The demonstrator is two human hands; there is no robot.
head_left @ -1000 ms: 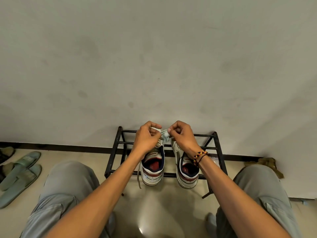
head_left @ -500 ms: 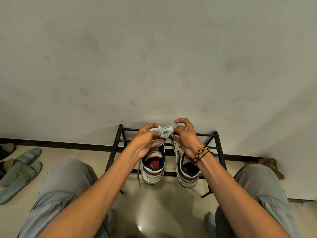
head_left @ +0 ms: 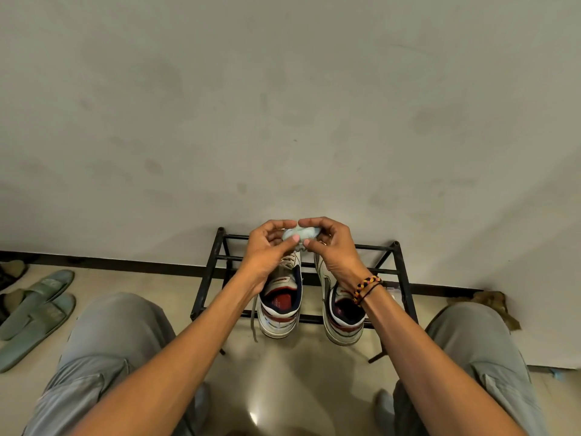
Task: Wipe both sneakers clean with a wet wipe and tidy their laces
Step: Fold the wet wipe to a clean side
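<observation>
Wipe (head_left: pixel 298 234), pale blue, bunched into a small wad, held above the toe ends of the sneakers; left hand (head_left: pixel 267 250) pinches it with thumb and curled fingers on one side, right hand (head_left: pixel 333 247) pinches it likewise on the other, fingertips of both nearly meeting over the top. Left sneaker (head_left: pixel 279 302) and right sneaker (head_left: pixel 341 309), white with red and navy trim, stand side by side, close but apart, heels toward the person, on the bars of a black metal shoe rack (head_left: pixel 396 272) set against the wall. Lace (head_left: pixel 253 319) of the left sneaker hangs loose over the front bar, end dangling below the sole. Beaded bracelet (head_left: pixel 366 287) on the right wrist; green slippers (head_left: pixel 34 309) on the floor well to the left. Risks, as judged: wipe, being wadded, may offer little clean surface and smear dirt unless refolded; pressure on a sneaker resting on open bars may tip it or push it through the gap; dangling lace may snag on the bar when the sneaker is lifted
</observation>
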